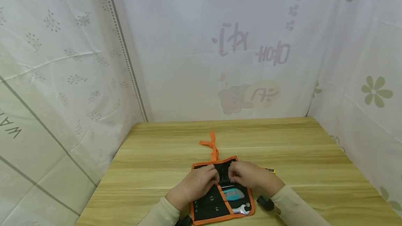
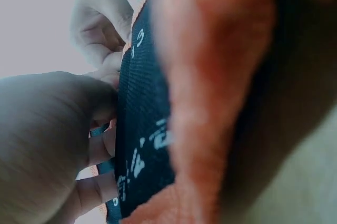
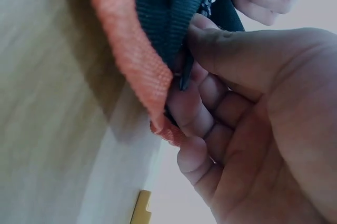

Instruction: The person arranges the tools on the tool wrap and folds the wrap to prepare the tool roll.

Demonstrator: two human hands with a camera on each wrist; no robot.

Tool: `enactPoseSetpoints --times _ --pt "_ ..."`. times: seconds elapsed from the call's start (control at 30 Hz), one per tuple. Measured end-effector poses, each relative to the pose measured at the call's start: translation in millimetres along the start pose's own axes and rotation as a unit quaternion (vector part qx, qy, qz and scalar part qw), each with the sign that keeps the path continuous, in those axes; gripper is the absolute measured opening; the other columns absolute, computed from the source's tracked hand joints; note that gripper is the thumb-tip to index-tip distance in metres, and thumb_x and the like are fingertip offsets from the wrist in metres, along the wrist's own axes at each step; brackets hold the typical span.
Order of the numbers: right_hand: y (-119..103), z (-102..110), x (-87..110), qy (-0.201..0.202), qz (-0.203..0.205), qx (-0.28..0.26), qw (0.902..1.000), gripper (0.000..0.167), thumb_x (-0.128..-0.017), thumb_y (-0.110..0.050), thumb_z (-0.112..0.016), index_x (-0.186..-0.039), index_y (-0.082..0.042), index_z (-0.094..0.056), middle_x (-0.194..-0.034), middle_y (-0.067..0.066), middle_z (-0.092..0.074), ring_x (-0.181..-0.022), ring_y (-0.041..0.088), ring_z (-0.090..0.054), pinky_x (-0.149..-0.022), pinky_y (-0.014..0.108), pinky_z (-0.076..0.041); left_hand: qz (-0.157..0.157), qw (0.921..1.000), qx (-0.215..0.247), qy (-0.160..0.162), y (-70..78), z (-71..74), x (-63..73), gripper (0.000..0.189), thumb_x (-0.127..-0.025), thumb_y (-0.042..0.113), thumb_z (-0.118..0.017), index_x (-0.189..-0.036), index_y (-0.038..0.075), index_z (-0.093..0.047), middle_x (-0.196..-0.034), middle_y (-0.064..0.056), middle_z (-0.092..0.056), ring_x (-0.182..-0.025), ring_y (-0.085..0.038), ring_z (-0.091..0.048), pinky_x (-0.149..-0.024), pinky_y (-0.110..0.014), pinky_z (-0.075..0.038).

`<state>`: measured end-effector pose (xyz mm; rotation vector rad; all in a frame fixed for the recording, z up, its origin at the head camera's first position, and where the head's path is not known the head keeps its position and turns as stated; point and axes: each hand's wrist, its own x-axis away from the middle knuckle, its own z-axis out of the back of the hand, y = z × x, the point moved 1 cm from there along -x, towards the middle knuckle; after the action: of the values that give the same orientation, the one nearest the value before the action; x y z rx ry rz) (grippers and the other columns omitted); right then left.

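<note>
A black tool pouch (image 1: 204,203) with orange trim lies open on the table, white numbers printed on its pockets. My left hand (image 1: 199,182) pinches the pouch's pocket edge; in the left wrist view its fingers curl about the black fabric. My right hand (image 1: 251,173) is at the upper right part of the pouch. In the right wrist view, its thumb and fingers pinch a thin dark rod (image 3: 185,71), partly hidden by the hand. A turquoise utility knife (image 1: 233,194) and a silver wrench (image 1: 242,209) sit in the right-hand pockets.
An orange tie strap (image 1: 213,149) extends from the pouch's far edge over the wood-grain table (image 1: 150,170). A yellow and black item (image 1: 270,170) shows partly behind my right hand. Patterned white curtains (image 1: 188,62) enclose the table at the back and sides.
</note>
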<state>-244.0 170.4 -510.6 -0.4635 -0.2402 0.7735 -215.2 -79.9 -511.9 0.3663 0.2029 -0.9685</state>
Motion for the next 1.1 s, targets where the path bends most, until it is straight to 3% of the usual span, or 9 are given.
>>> enactPoseSetpoints --times 0.23,0.37,0.63,1.1 --pt "1 0 -0.5 0.016 0.005 -0.001 0.9999 0.023 -0.099 -0.016 -0.075 -0.082 -0.026 -0.064 -0.083 -0.017 -0.053 -0.070 0.002 -0.051 -0.064 0.024 -0.047 0.081 0.9965 0.018 -0.012 -4.0 6.2 1.9 0.013 -0.094 0.027 -0.082 -0.096 0.023 -0.069 -0.091 0.012 -0.060 -0.074 0.004 -0.052 -0.065 -0.016 -0.048" --pt "-1 1 -0.1 0.022 0.013 0.005 0.9997 0.023 -0.099 -0.016 -0.075 -0.082 -0.026 -0.063 -0.083 -0.017 -0.053 -0.070 0.001 -0.051 -0.065 0.024 -0.047 0.107 0.9939 0.011 -0.027 -4.5 8.7 2.0 0.012 -0.093 0.029 -0.083 -0.093 0.024 -0.072 -0.086 0.013 -0.062 -0.070 0.005 -0.051 -0.061 -0.017 -0.047" --pt "-7 -1 -2.7 0.019 0.009 0.018 0.9996 0.022 -0.099 -0.018 -0.075 -0.083 -0.026 -0.064 -0.083 -0.017 -0.053 -0.071 0.002 -0.051 -0.066 0.024 -0.046 0.101 0.9946 0.001 -0.023 -5.1 4.5 0.1 0.008 -0.092 0.027 -0.083 -0.090 0.025 -0.076 -0.083 0.016 -0.066 -0.067 0.006 -0.050 -0.060 -0.016 -0.045" --pt "-13 -7 -6.6 0.022 0.017 0.024 0.9993 0.022 -0.099 -0.021 -0.076 -0.081 -0.027 -0.065 -0.081 -0.019 -0.054 -0.069 0.001 -0.050 -0.067 0.023 -0.046 0.085 0.9947 0.055 -0.021 -6.3 0.9 -1.3 0.003 -0.093 0.021 -0.083 -0.092 0.019 -0.080 -0.089 0.014 -0.070 -0.072 0.007 -0.054 -0.063 -0.012 -0.046"
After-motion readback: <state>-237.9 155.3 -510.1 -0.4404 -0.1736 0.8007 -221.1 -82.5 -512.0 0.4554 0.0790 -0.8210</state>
